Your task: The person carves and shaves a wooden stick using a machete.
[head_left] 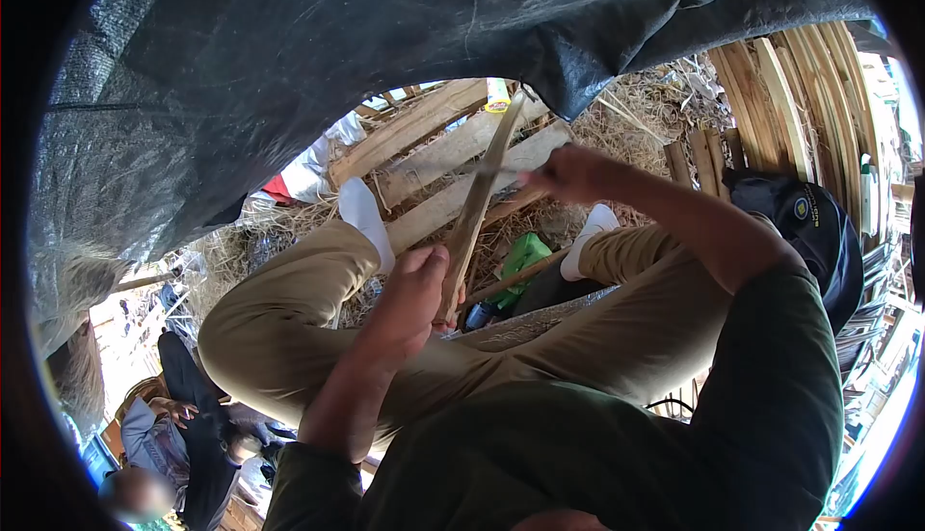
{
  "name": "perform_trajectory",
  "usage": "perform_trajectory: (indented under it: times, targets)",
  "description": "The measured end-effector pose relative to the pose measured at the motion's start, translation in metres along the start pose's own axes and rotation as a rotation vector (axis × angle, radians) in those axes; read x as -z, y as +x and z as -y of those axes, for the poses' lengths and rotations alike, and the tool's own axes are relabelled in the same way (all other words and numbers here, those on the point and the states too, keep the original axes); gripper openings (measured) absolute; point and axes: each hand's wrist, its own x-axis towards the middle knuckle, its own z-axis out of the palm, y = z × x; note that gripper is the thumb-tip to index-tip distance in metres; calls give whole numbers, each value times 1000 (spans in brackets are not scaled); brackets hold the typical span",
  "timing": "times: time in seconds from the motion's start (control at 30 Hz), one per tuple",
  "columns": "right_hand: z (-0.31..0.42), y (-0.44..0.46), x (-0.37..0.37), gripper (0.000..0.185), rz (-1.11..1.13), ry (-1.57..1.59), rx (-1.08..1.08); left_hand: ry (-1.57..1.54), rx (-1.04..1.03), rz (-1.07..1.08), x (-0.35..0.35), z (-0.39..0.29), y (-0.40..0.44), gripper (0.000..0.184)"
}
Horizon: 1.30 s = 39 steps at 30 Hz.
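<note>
My left hand (410,298) is closed around the lower end of a long wooden strip (477,194), near my lap. The strip slants up and away from me, its far end by the edge of the black sheet. To the right of it, my right hand (575,174) is closed on a thin, blade-like tool (503,174). Motion smears this tool where it crosses the middle of the strip, so its exact kind and whether it touches the wood cannot be made out.
A black plastic sheet (318,30) hangs overhead. Slatted planks (424,170) lie on straw beyond my feet, with a yellow-labelled container (496,95). A green bag (523,256) lies between my legs. Stacked boards (771,97) and a black bag (819,232) are at right. Another person (164,435) sits lower left.
</note>
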Motion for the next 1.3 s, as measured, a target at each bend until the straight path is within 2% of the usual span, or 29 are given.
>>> perform_trajectory:
  times: [0.07,0.17,0.2,0.3,0.43,0.57,0.6,0.67,0.7,0.8,0.93,1.03,1.13,1.23,1.3]
  targets:
    - [-15,-3,0,90,50,145,-108,-54,23,38,-2,0,-1,31]
    - [43,-15,14,90,149,198,-65,-148,31,49,8,-2,7,29]
    - [60,-31,16,91,146,141,50,-174,35,59,6,0,6,29]
    - [58,-34,18,91,151,162,165,-254,54,95,3,3,3,27]
    - [18,-7,18,88,31,114,-25,-353,97,137,8,-3,5,26]
    - [8,-7,33,64,85,221,-123,-400,140,167,14,-8,10,24]
    - [10,-9,38,51,56,254,-135,-422,138,192,15,-10,11,23]
    - [-8,2,29,47,-62,203,-50,-467,137,237,16,-14,9,23]
    - [-9,3,30,45,-122,177,-4,-464,131,241,16,-15,8,23]
    - [-10,3,31,43,-221,-36,-41,-423,117,228,13,-12,5,23]
    - [-6,7,26,46,-242,-11,-210,-321,142,157,0,0,8,25]
    - [1,13,19,41,-243,110,-285,-204,139,163,-2,-3,4,26]
    - [-8,13,5,36,-68,602,-276,-73,195,145,-11,-17,-9,26]
    - [-25,28,-11,33,-86,567,-168,-73,318,113,-10,-24,-4,25]
    - [-32,32,-14,41,-231,452,-197,-61,342,168,6,-13,20,19]
